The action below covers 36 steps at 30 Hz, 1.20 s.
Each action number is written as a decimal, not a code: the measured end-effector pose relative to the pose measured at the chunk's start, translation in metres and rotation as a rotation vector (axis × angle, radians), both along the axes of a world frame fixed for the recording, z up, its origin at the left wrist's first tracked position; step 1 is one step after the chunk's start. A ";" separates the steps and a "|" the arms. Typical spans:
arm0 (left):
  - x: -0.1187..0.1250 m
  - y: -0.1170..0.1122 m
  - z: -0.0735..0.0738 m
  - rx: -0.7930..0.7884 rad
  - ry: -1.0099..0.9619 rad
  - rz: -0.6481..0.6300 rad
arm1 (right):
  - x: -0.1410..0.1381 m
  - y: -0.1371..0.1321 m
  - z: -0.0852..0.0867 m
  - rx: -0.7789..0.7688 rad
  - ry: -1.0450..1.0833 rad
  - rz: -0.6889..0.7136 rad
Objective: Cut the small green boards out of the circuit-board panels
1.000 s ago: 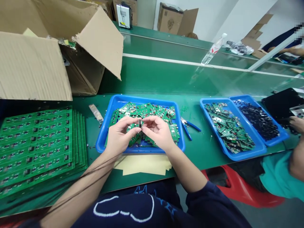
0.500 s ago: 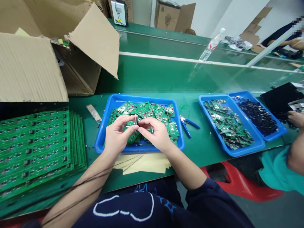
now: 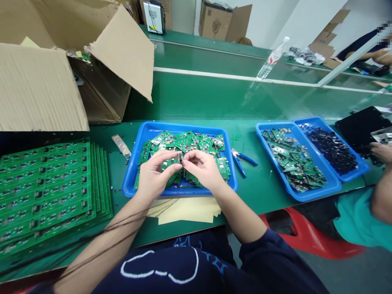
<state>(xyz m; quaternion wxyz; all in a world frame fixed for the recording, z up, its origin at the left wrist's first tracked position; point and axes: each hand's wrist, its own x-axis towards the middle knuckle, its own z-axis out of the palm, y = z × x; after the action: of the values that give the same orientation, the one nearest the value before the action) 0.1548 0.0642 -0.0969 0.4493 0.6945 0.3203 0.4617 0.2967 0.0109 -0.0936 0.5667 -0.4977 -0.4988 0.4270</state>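
Over a blue tray [image 3: 132, 178] heaped with small green circuit boards [image 3: 196, 143], both my hands meet. My left hand [image 3: 154, 175] is closed, pinching a small green board [image 3: 172, 161] between thumb and fingers. My right hand [image 3: 202, 168] is closed too, its fingertips gripping the same board's right end beside a small dark part [image 3: 179, 157]. The pile lies directly under the hands.
A stack of large green board panels [image 3: 49, 192] lies at the left, an open cardboard box [image 3: 61, 65] behind it. Blue-handled cutters [image 3: 243, 159] rest right of the tray. Two more blue trays [image 3: 309, 192] stand at the right, where another person's hand [image 3: 381, 153] works. Yellow paper sheets [image 3: 186, 210] lie at the table edge.
My hands stay together over the tray, shifting slightly right and lower than half a second ago while working the small board. The view moved a little.
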 end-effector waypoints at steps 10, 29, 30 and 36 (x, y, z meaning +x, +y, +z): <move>-0.002 -0.001 0.006 -0.117 0.030 -0.106 | 0.005 0.001 0.004 0.379 -0.500 -0.296; -0.007 0.004 0.012 -0.243 0.063 -0.325 | 0.013 -0.002 -0.001 0.549 -0.647 -0.342; -0.008 0.004 0.012 -0.211 0.060 -0.293 | 0.012 -0.002 -0.001 0.538 -0.625 -0.355; -0.008 0.003 0.011 -0.053 0.117 -0.264 | 0.010 -0.001 0.001 0.554 -0.567 -0.357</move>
<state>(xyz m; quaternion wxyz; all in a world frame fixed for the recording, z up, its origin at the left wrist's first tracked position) 0.1467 0.0671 -0.0857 0.5051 0.7441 0.2638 0.3488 0.3063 0.0096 -0.0930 0.5845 -0.5031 -0.6364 0.0188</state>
